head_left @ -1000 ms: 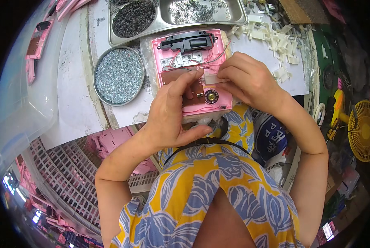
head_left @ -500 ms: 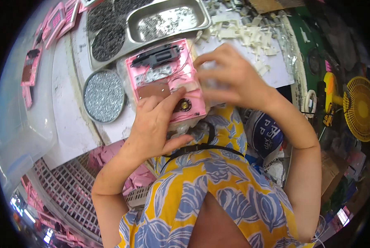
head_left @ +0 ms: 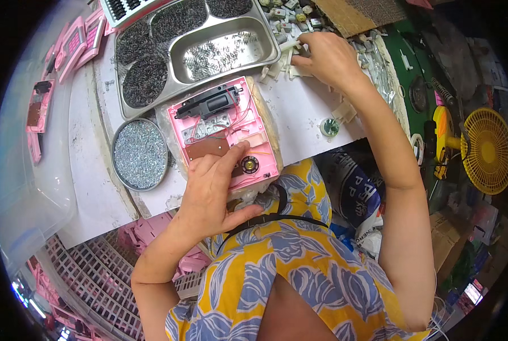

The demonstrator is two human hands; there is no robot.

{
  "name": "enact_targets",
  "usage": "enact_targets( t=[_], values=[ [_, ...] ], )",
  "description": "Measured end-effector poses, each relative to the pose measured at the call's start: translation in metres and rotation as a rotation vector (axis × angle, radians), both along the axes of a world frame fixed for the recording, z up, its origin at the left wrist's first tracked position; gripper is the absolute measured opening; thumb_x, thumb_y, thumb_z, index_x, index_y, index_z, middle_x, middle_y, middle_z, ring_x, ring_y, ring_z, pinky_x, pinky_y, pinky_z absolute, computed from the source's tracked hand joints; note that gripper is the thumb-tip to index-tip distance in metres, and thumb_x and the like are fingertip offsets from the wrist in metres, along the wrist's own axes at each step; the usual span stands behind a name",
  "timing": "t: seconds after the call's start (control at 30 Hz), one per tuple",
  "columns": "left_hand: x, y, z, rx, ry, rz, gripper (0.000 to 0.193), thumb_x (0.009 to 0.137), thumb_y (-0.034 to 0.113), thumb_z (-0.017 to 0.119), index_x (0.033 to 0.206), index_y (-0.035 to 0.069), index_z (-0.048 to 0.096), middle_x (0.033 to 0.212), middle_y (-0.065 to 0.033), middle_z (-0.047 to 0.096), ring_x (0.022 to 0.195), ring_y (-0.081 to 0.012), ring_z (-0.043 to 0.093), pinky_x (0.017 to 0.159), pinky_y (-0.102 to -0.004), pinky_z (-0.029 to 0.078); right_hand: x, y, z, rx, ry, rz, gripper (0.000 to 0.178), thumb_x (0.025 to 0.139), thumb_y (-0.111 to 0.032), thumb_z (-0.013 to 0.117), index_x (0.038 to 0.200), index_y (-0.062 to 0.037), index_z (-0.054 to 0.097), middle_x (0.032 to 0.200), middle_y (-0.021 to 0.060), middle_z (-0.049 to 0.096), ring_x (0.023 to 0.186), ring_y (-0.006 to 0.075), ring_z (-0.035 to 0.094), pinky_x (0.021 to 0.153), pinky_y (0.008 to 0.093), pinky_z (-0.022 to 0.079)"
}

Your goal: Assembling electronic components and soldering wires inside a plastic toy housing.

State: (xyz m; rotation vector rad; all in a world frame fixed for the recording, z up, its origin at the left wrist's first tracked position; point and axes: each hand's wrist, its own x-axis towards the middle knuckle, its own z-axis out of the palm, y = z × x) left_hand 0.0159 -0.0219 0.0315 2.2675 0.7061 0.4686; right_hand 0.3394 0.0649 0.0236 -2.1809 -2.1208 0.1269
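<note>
A pink plastic casing (head_left: 253, 122) lies open-side up on the table in front of me. Inside it are a black mechanism (head_left: 215, 103), a brown circuit board (head_left: 205, 148), thin red wires and a small round speaker (head_left: 249, 165). My left hand (head_left: 205, 184) rests on the casing's lower part with fingers stretched out, index fingertip beside the speaker, thumb spread away. At the far right of the table, my right hand (head_left: 332, 59) reaches into white plastic pieces (head_left: 277, 69). Its thumb and forefinger are apart, close to a white piece; the other fingers are partly hidden.
Left of the casing stands a round dish (head_left: 140, 154) of small silvery parts. Behind is a metal compartment tray (head_left: 174, 85) with dark springs. A green-topped small round container (head_left: 329, 127) sits near the right edge. A yellow fan (head_left: 488, 150) is farther right.
My right hand has moved from beside the casing up to the white pieces at the far right. The left hand stays on the casing. The whole view has shifted slightly.
</note>
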Motion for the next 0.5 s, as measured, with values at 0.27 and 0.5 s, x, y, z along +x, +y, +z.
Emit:
enact_targets(
  t=[0.27, 0.5],
  values=[
    [0.015, 0.018, 0.018, -0.205, -0.19, 0.288, 0.057, 0.079, 0.016, 0.082, 0.129, 0.0, 0.058, 0.097, -0.0117, 0.064, 0.068, -0.0187, 0.058, 0.066, -0.0322, 0.048, 0.008, -0.02, 0.012, 0.097, 0.197, 0.024, 0.022, 0.082, -0.022, 0.071, 0.094, -0.0037, 0.073, 0.089, 0.0164, 0.072, 0.084, 0.0363, 0.07, 0.077, 0.0475, 0.055],
    [0.081, 0.094, 0.039, 0.104, -0.15, 0.217, 0.023, 0.09, 0.015, 0.072, 0.109, 0.001, 0.069, 0.082, -0.0047, 0.067, 0.067, -0.0104, 0.058, 0.062, -0.0266, 0.048, 0.012, -0.034, 0.015, 0.2, 0.203, 0.115, 0.024, 0.08, -0.017, 0.07, 0.101, -0.0062, 0.073, 0.093, 0.014, 0.072, 0.092, 0.0344, 0.068, 0.081, 0.0457, 0.055]
  ],
)
